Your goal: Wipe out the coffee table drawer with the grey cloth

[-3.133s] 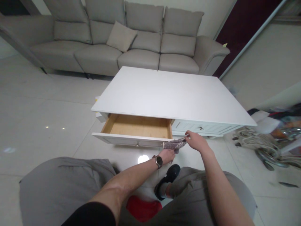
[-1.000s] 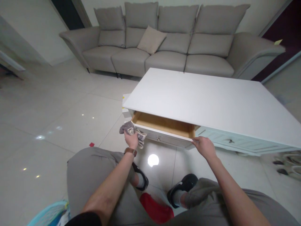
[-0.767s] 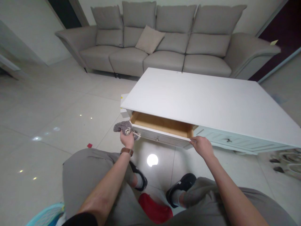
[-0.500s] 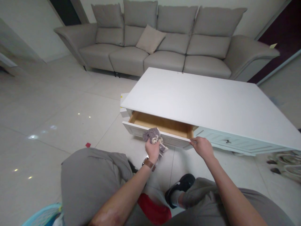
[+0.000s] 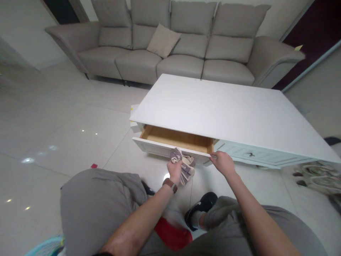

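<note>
A white coffee table (image 5: 213, 106) stands in front of me with its left drawer (image 5: 151, 146) pulled out, its wooden inside showing. My left hand (image 5: 175, 170) is closed around a crumpled purple-grey and cream cloth (image 5: 187, 171), held against or just in front of the drawer's face. Whether the cloth touches the panel I cannot tell. At the drawer's right end my right hand (image 5: 223, 163) pinches the top edge of the front panel. The drawer's handle does not show behind the cloth.
A grey sofa (image 5: 183, 65) runs behind the table. The closed right drawer (image 5: 246, 154) has a small dark knob. Something red (image 5: 173, 234) lies between my legs, a light-blue basket (image 5: 45, 246) at lower left. A patterned rug (image 5: 319, 176) is on the right.
The cloth has shifted right along the drawer front in my left hand and hangs differently. My right hand keeps its hold on the panel edge. The whole view has shifted slightly.
</note>
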Motion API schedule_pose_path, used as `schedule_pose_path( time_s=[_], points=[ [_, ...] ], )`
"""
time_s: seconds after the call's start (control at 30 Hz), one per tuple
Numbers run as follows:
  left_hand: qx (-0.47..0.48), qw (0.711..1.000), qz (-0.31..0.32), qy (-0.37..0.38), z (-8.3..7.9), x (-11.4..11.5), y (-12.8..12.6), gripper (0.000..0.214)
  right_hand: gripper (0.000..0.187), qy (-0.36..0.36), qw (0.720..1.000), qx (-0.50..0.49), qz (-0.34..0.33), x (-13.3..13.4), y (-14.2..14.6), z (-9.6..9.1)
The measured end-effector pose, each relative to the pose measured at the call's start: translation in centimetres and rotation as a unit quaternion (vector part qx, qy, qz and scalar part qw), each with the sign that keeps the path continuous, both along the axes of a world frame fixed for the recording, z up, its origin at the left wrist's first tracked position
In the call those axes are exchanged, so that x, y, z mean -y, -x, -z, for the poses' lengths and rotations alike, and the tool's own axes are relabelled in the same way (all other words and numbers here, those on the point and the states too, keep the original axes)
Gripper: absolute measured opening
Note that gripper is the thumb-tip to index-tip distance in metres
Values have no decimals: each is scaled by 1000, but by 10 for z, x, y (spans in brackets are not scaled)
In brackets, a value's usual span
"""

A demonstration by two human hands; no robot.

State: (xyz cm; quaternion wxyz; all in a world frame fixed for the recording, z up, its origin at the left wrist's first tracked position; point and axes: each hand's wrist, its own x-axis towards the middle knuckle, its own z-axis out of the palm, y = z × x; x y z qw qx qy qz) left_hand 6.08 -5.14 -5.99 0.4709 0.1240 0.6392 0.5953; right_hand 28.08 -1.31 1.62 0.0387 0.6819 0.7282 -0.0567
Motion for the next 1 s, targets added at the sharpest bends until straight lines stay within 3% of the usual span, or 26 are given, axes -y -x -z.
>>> schedule_pose_path(
  time_s=[0.13, 0.23, 0.37, 0.63, 0.73, 0.87, 1.0],
  points=[
    [22, 998, -58, 27, -1, -8, 24, 20, 31, -1, 1000, -12, 8, 1, 2, -1],
    [55, 995, -71, 33, -5, -9, 14, 22, 32, -4, 1000, -24, 11, 1, 2, -1],
    [99, 993, -37, 57, -6, -7, -28, 22, 33, -4, 999, -47, 14, 0, -2, -3],
    [161, 980, 57, 100, 13, 1, -135, 23, 33, -11, 998, -63, 11, 1, -3, -4],
    [187, 974, 59, 109, 18, -1, -155, 21, 33, -14, 997, -69, 6, 2, -4, -3],
    [221, 966, 25, 134, 35, -10, -137, 13, 32, -19, 997, -69, -1, 1, -4, -2],
    [220, 959, -43, 172, 61, -19, -76, 17, 30, -18, 998, -62, 1, 1, -2, -3]
  ],
)
